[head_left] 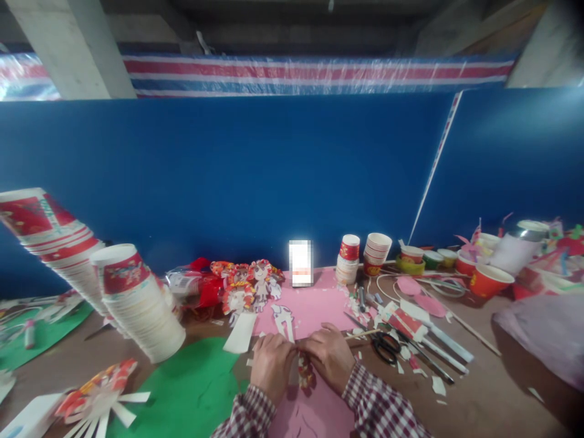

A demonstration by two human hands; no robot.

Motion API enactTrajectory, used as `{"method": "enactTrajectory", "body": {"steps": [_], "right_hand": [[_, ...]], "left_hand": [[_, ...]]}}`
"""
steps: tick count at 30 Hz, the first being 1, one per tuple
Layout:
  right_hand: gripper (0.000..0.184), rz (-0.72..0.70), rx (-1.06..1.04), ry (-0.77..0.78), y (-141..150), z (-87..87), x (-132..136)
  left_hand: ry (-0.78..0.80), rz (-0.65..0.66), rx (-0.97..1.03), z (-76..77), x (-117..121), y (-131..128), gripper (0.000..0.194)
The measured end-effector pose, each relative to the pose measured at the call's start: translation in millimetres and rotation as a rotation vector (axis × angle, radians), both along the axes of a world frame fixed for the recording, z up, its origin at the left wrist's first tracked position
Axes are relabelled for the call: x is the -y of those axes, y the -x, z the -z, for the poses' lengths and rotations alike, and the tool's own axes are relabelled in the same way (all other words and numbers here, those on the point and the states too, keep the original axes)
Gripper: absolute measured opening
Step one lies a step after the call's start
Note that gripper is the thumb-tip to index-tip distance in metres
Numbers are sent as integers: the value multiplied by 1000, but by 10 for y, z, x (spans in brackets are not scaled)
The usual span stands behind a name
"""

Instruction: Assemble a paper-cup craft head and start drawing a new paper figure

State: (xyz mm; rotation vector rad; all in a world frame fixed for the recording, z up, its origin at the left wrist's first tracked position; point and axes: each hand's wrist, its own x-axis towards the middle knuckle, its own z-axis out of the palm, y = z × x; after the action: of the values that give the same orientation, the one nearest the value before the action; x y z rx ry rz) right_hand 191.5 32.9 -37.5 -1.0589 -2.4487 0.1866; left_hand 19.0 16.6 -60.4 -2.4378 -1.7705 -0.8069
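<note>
My left hand (272, 366) and my right hand (332, 358) meet over a pink sheet (314, 307), fingers closed and fingertips nearly touching. Between them they pinch a small red-and-gold patterned paper piece (305, 374); the fingers hide its upper part. Just beyond my left hand lies a white paper cutout (283, 321). A pale curved strip of paper (240, 333) rests to its left. Black-handled scissors (385, 347) lie to the right of my right hand, among paper scraps.
Leaning stacks of paper cups (141, 310) stand at left beside a green sheet (191, 389). Decorated paper figures (260, 277) cluster at the back. Shorter cup stacks (377, 249), a red cup (490, 283) and a pale plastic bag (545, 337) are at right. A blue partition (274, 164) rises behind.
</note>
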Motion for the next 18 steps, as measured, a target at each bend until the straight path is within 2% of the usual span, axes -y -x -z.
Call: {"method": "enactTrajectory", "body": {"steps": [6, 18], "right_hand": [[22, -22, -6, 2, -6, -2, -5], [23, -22, 18, 3, -8, -5, -3]], "left_hand": [[2, 5, -17, -3, -2, -3, 22], [64, -5, -36, -112, 47, -24, 24]]}}
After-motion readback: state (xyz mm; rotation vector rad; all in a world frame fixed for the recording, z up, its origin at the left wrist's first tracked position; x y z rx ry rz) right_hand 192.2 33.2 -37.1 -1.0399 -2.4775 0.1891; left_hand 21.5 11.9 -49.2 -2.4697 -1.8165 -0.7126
